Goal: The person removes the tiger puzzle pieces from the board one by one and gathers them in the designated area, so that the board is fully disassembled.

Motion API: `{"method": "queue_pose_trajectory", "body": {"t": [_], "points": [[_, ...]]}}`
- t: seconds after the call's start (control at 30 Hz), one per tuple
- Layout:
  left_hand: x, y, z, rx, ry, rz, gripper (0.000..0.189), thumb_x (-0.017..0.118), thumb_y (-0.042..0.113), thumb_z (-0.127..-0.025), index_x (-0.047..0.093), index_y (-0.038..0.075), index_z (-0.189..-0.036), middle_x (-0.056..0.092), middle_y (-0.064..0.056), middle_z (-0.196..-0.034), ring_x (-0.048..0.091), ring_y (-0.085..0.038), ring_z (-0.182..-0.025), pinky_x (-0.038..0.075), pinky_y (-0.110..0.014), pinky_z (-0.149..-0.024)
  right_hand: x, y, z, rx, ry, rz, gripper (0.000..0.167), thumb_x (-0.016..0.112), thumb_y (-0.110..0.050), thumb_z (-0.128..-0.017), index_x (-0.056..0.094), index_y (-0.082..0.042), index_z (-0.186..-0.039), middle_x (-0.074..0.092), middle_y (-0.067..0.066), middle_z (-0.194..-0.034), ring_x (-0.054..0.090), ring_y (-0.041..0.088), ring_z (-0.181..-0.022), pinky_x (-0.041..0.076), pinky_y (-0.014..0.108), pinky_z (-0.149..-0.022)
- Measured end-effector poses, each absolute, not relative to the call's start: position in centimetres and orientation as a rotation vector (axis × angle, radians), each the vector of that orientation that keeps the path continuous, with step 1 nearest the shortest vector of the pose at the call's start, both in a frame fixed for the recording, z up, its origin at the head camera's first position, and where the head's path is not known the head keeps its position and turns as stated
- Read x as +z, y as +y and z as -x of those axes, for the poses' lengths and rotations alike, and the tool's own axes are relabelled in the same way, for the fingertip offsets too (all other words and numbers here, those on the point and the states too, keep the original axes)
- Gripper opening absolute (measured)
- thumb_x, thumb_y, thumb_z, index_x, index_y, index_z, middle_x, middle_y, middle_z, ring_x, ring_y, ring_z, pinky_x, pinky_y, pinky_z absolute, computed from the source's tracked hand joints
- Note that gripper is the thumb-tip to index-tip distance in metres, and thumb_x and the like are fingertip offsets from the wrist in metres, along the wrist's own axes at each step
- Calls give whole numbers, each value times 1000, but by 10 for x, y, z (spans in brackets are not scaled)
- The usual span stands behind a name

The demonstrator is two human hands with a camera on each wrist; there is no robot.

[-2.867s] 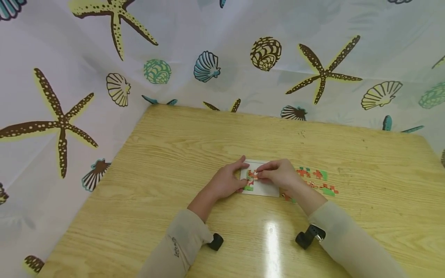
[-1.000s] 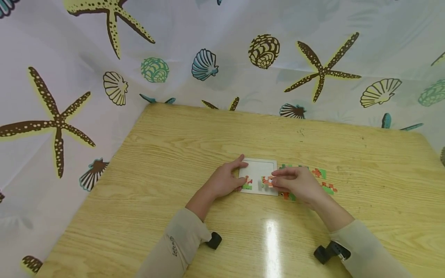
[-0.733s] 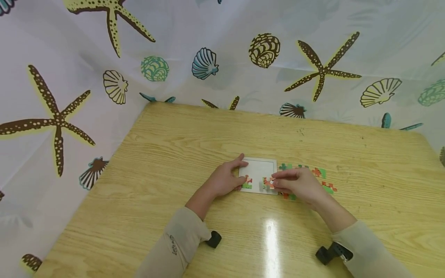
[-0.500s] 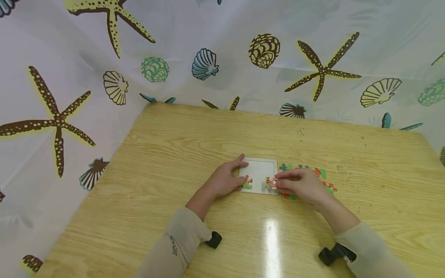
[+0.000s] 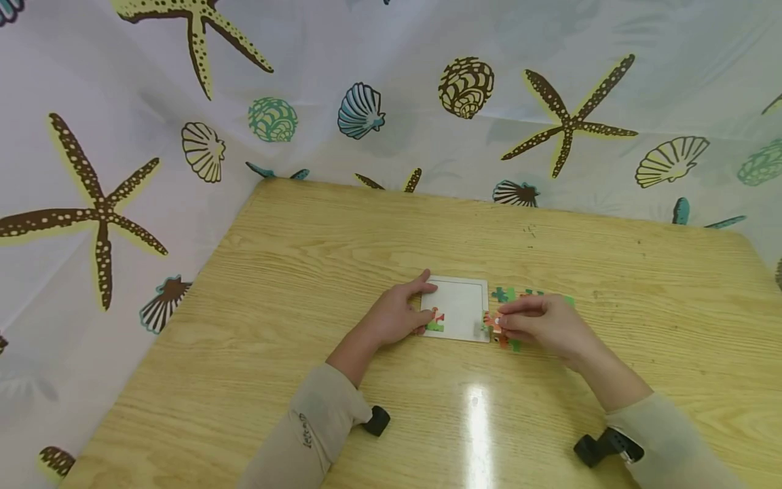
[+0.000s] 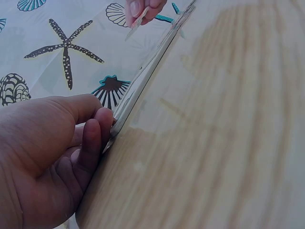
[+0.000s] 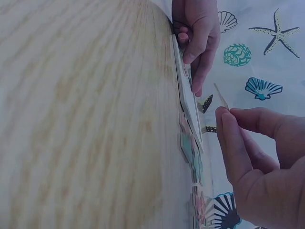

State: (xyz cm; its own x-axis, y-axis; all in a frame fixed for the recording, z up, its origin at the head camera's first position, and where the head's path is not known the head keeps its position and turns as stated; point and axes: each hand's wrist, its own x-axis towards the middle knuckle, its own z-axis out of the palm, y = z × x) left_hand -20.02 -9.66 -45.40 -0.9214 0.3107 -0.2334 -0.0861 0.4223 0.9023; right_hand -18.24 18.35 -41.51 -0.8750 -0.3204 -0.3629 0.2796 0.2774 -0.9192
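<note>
A white puzzle tray [image 5: 459,297] lies flat on the table, with one red-and-green puzzle piece [image 5: 438,325] in its near left corner. My left hand [image 5: 396,314] holds the tray along its left edge, thumb over that corner piece and forefinger at the far part of the edge. Between thumb and fingertips, my right hand [image 5: 552,327] pinches an orange puzzle piece [image 5: 491,320] over the tray's right rim. In the right wrist view this pinched piece [image 7: 220,95] shows edge-on, raised above the tray. Part of it is hidden by the fingers.
Several loose puzzle pieces [image 5: 502,295], green and orange, lie just right of the tray, some hidden under my right hand. The wooden table [image 5: 318,258] meets a cloth [image 5: 403,61] printed with shells and starfish at its back and left.
My right hand has lifted the orange piece from beside the corner piece and carried it right, to the tray's right rim. My left hand stays on the tray's left edge.
</note>
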Motion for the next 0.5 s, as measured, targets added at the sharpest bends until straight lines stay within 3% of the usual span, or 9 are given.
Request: {"method": "queue_pose_trajectory", "body": {"t": [0.5], "points": [[-454,-97,200,1495,2329,-200,51,65,7,-93,55,13,-143,24,15,-165,56,-9,-53,45,-22,-56,-415,202,176,-1597,2087,35,41,70,-10,-94,59,14,-125,75,5,-103,73,11,-93,59,31,-87]]}}
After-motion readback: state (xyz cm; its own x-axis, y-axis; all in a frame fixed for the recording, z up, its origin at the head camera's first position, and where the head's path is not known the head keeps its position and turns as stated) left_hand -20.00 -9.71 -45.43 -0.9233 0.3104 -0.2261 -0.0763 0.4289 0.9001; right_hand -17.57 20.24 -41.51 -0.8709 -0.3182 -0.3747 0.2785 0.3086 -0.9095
